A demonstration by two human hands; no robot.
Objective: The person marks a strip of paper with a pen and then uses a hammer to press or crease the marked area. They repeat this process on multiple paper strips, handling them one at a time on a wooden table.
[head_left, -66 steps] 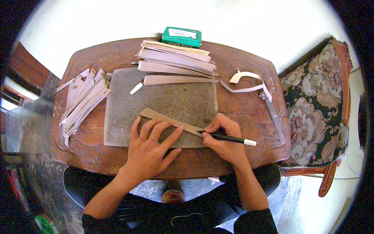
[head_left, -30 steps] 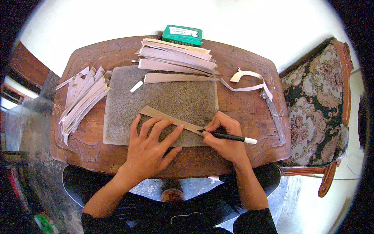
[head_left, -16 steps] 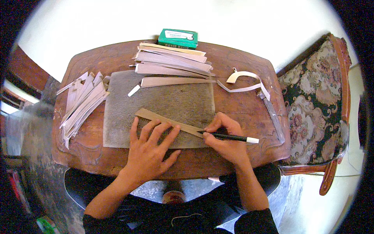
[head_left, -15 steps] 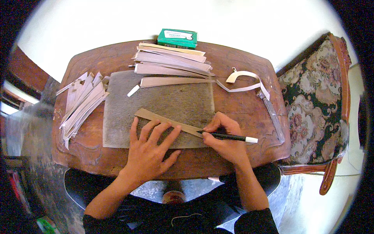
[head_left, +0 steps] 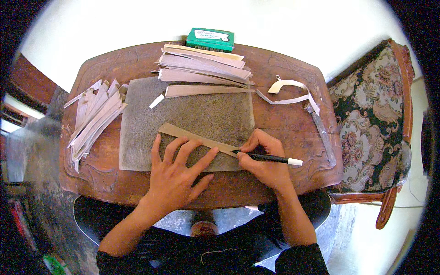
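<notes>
Dark mat (head_left: 142, 117) bears the strip (head_left: 207, 142) toward its front edge. My spread left hand (head_left: 176, 169) should press firmly; my right hand (head_left: 265, 172) grips the pen (head_left: 275, 158).

Through the remote feed, I am picking out print on a green box (head_left: 210, 40), which is sitting at the far edge of the desk (head_left: 293, 128). Its upper face is bearing a white label (head_left: 206, 34), where I am seeing short lines of dark lettering, and a small rounded mark is showing near the label's right end. Along the side facing me, a single row of larger dark capitals (head_left: 209, 48) is running across the green. On the label, the finest print is blurring too much for me.
</notes>
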